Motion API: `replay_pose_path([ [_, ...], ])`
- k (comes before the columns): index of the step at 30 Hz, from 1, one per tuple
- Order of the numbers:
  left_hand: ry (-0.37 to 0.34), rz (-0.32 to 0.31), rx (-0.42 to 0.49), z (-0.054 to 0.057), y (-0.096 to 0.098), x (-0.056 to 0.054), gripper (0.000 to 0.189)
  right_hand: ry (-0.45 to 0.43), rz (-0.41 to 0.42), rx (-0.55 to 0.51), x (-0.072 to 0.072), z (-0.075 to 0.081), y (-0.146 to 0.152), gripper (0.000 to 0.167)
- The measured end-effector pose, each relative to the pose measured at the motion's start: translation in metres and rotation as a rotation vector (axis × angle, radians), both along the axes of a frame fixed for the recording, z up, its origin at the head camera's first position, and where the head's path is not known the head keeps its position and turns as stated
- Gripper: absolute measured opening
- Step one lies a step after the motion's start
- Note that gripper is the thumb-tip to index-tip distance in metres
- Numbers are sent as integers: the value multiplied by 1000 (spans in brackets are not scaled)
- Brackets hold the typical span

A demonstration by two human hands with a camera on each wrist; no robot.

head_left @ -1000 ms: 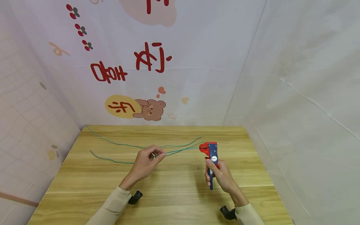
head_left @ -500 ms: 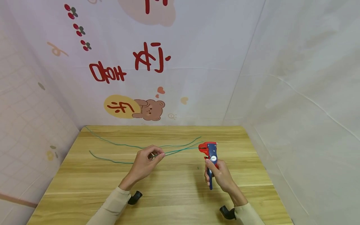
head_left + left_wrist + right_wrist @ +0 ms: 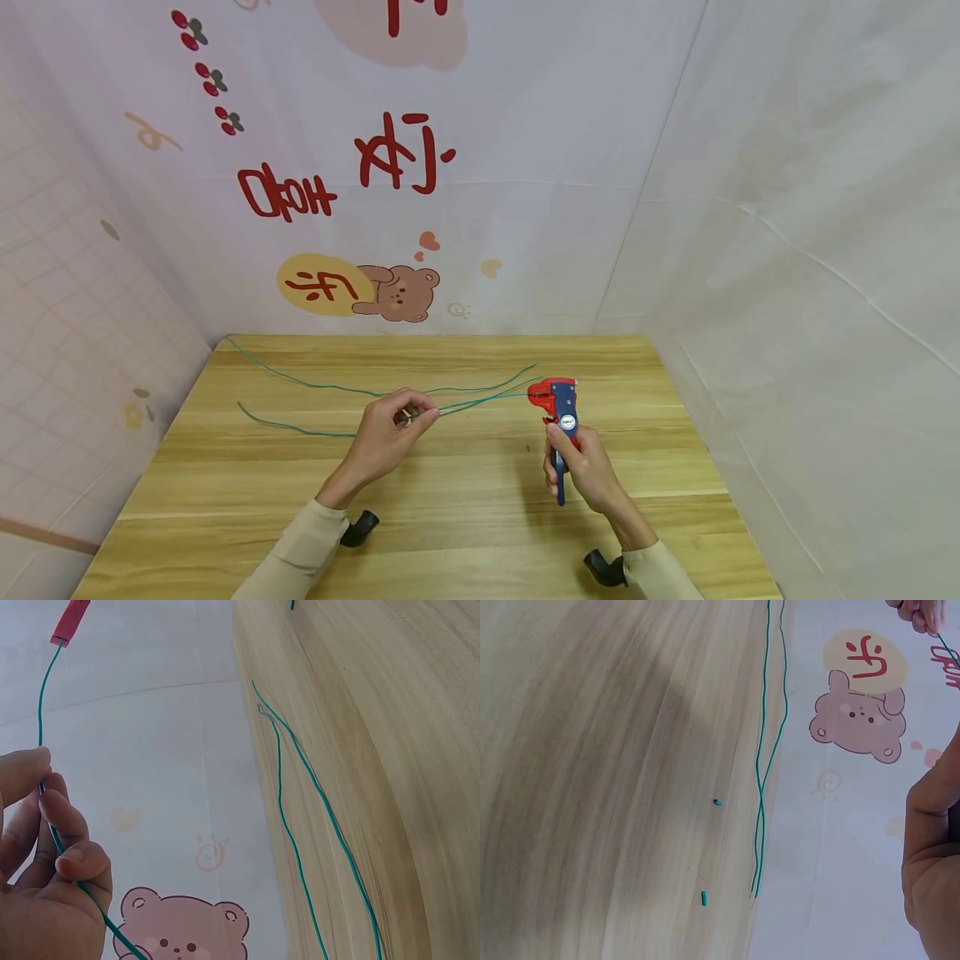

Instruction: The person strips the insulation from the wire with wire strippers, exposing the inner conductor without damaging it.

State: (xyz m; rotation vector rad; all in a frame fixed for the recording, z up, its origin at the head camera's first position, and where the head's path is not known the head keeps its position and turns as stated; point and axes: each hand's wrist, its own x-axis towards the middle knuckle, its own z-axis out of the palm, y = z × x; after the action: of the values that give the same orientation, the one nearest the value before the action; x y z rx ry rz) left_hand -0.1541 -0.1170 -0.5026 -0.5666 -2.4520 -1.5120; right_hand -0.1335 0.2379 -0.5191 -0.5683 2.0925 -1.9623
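Observation:
My left hand [image 3: 390, 429] pinches a green wire [image 3: 40, 705] between thumb and fingers, above the table. From there the wire runs right, its end inside the red nose of a wire stripper [image 3: 566, 400]. My right hand [image 3: 592, 471] grips the stripper's blue and red handles, holding it upright. In the left wrist view only the stripper's red tip [image 3: 70, 622] shows. Part of my right hand [image 3: 937, 847] appears in the right wrist view, where the stripper is out of frame. How far the jaws have closed on the wire cannot be told.
More green wires [image 3: 330, 806] lie lengthwise on the wooden table [image 3: 465, 517], two crossing near their right ends. Small green pieces [image 3: 703, 898] are on the wood. A printed cloth [image 3: 525, 208] hangs behind the table. Black curved parts [image 3: 360, 528] sit beside both sleeves.
The wire stripper and right hand have shifted very slightly left. My left hand keeps its pinch on the wire in the same place.

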Motion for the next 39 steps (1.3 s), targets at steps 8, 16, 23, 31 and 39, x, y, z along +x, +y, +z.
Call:
replay_pose_path([
  [8,-1,-3,15,1,0,1,4,0,-11,4,1,0,-2,54],
  [16,-11,-2,7,0,-1,1,10,8,-20,14,2,-1,-2,54],
  [23,5,-4,13,0,-1,1,6,12,-27,15,2,-2,-3,53],
  [31,-2,0,4,0,-1,0,8,6,-27,12,3,1,-5,55],
  [39,-1,-1,4,-1,-1,0,5,-2,-64,18,2,-2,-5,57],
])
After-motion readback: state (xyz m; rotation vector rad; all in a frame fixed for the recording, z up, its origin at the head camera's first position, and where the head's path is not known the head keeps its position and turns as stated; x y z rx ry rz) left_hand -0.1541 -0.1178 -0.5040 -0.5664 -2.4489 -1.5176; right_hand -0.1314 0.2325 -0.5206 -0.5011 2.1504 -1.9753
